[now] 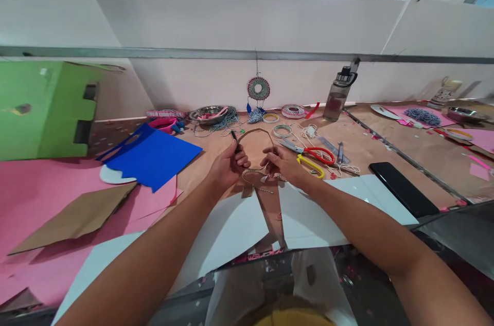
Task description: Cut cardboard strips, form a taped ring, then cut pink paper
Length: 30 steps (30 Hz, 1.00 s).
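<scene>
white paper sheets [309, 218] near; left hand [227, 164] and right hand [283, 161] pinch brown cardboard ring [254, 133], twine [254, 174] barely wrapped, most ring bare.

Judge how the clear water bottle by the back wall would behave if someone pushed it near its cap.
The water bottle stands tall and narrow, so a high push would probably tip it. It looks nearly empty, so likely light. Once down, its seemingly round body could roll.
</scene>
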### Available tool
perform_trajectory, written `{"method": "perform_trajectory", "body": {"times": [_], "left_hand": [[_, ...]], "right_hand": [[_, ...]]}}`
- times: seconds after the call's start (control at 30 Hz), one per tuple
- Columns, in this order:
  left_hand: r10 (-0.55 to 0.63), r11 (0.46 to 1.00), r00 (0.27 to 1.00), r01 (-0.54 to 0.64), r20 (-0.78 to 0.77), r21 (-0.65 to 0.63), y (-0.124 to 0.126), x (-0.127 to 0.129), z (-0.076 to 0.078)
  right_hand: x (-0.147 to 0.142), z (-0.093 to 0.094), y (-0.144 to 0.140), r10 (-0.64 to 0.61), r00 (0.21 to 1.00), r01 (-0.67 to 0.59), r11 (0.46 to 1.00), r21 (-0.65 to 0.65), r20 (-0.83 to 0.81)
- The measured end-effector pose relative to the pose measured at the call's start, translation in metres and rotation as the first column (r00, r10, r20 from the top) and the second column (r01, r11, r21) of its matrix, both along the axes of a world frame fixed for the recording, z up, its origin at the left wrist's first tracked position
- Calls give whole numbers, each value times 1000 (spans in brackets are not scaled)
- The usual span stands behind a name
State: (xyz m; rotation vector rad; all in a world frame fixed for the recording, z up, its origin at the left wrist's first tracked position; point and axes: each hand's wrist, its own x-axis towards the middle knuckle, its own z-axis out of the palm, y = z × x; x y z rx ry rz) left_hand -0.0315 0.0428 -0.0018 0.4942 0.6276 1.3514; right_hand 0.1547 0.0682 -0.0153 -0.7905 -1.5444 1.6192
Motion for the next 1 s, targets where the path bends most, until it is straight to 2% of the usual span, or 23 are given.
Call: {"method": "perform_trajectory", "body": {"times": [0.1,0.3,0.43,0.67,0.83,1.0], "left_hand": [[2,1000,998,-2,-69,-4,-1,-2,0],[-27,1000,981,27,-193,-3,-1,-12,5],[-3,1000,985,6,-172,13,0,-13,7],[7,1000,989,-4,-148,20,0,-11,4],[-30,998,965,41,-261,37,0,-15,5],[18,999,931,-7,-364,32,0,-17,1]], "right_hand": [[3,1,1,-18,996,15,999,-42,-83],[1,1,-1,64,998,-63,998,-29,19],[-1,2,-2,90,996,-89,996,-20,22],[1,2,-2,14,1000,-14,1000,-18,-15],[3,-1,1,-4,1000,3,1000,-26,-27],[5,0,3,-42,997,38,997,-73,-62]]}}
